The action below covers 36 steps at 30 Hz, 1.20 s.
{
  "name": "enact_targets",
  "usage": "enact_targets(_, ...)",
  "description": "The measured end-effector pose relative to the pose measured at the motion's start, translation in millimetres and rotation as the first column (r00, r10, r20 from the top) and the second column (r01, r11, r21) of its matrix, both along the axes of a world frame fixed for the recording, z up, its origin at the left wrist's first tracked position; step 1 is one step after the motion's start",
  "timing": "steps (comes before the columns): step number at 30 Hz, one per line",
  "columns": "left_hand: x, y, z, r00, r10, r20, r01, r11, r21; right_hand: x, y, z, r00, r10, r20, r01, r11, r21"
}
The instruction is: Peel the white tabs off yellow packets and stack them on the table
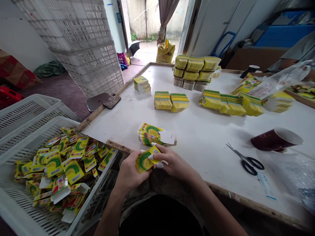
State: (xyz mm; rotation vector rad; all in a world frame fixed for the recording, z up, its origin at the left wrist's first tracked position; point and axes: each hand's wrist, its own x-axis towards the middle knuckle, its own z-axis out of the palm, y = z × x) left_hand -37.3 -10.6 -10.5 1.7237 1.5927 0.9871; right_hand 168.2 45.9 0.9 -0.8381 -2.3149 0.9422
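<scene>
The white counter (206,124) spreads beyond and to the right of the grip. Well beyond and to the left rises a stack of white plastic crates (81,42); nearer on that side, an open crate (17,203) is heaped with yellow folded cartons (54,164). Layered bundles (194,65) of yellow packs stand far ahead of the grip, with a row of similar bundles (232,105) ahead and to the right. The left grip (133,168) and right grip (169,160) come together at the counter's near edge, both closed on one small carton (145,160), the right fingertips wrapped in white. Just beyond the grip lies a fanned pile of flat cartons (152,134). Off to the right are a dark red mug (265,139) and, nearer, black-handled scissors (248,165); ahead and to the left, a phone (112,101) rests by the counter's edge. The held carton is the smallest: its long axis slants from the left palm forward and rightward, the barcode end pointing toward the right fingers, which partly hide it. Its upturned face is bright yellow with curved green bands and a pale barcode patch.
</scene>
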Motion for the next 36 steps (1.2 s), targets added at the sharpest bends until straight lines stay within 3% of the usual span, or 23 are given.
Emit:
enact_targets(2, -2, 2, 3.9, 1.0, -0.03, 0.004, 0.03, 0.999, -0.036, 2, 3, 3.8, 0.998, 0.052, -0.028, -0.053, 0.998, -0.029)
enact_targets(4, -1, 4, 6.4, 1.0, -0.017, 0.012, 0.018, 0.999, -0.029, -2, 2, 0.3, 0.997, 0.016, -0.079, -0.019, 0.999, -0.033)
enact_targets(7, -1, 7, 6.9, 1.0, 0.016, 0.008, -0.016, 1.0, 0.01, -10, -5, -15.0, 0.986, -0.103, -0.13, 0.101, 0.995, -0.025)
enact_targets(11, -1, 7, 2.5, 1.0, -0.001, -0.006, 0.001, 1.0, -0.017, -14, -10, -30.1, 0.979, -0.088, -0.184, 0.074, 0.994, -0.08)
enact_targets(17, 7, 3, -8.4, 0.993, 0.056, 0.101, -0.044, 0.992, -0.117, -22, -12, -34.5, 0.958, -0.179, -0.224, 0.153, 0.98, -0.129)
enact_targets(19, 4, 3, -10.9, 0.976, 0.081, 0.202, -0.048, 0.985, -0.163, -24, -13, -38.0, 0.952, -0.202, -0.229, 0.157, 0.967, -0.2)
enact_targets(21, -9, 6, -11.3, 0.876, 0.233, 0.422, -0.178, 0.97, -0.165, -20, -9, -40.9, 0.943, -0.243, -0.229, 0.184, 0.951, -0.249)
enact_targets(22, -20, 8, -10.6, 0.772, 0.332, 0.542, -0.296, 0.942, -0.155, -17, -4, -41.5, 0.934, -0.285, -0.215, 0.235, 0.944, -0.232)
enact_targets(23, -32, 11, -9.6, 0.597, 0.441, 0.67, -0.477, 0.867, -0.146, -12, 3, -41.1, 0.922, -0.334, -0.194, 0.298, 0.935, -0.192)
enact_targets(24, -44, 14, -8.3, 0.485, 0.483, 0.729, -0.582, 0.801, -0.142, -8, 11, -39.8, 0.899, -0.408, -0.156, 0.394, 0.912, -0.115)
enact_targets(26, -63, 20, -6.7, 0.364, 0.503, 0.784, -0.667, 0.728, -0.157, -1, 29, -34.4, 0.854, -0.507, -0.116, 0.507, 0.861, -0.034)
enact_targets(29, -65, 23, -10.5, 0.131, 0.557, 0.82, -0.621, 0.691, -0.37, -3, 51, -22.4, 0.828, -0.56, -0.028, 0.561, 0.827, 0.044)
enact_targets(31, -50, 20, -17.0, 0.085, 0.579, 0.811, -0.525, 0.718, -0.457, -11, 61, -15.6, 0.818, -0.573, 0.055, 0.567, 0.818, 0.098)
enact_targets(36, -21, 13, -30.4, 0.139, 0.561, 0.816, -0.401, 0.785, -0.472, -30, 72, -14.2, 0.763, -0.583, 0.278, 0.552, 0.812, 0.187)
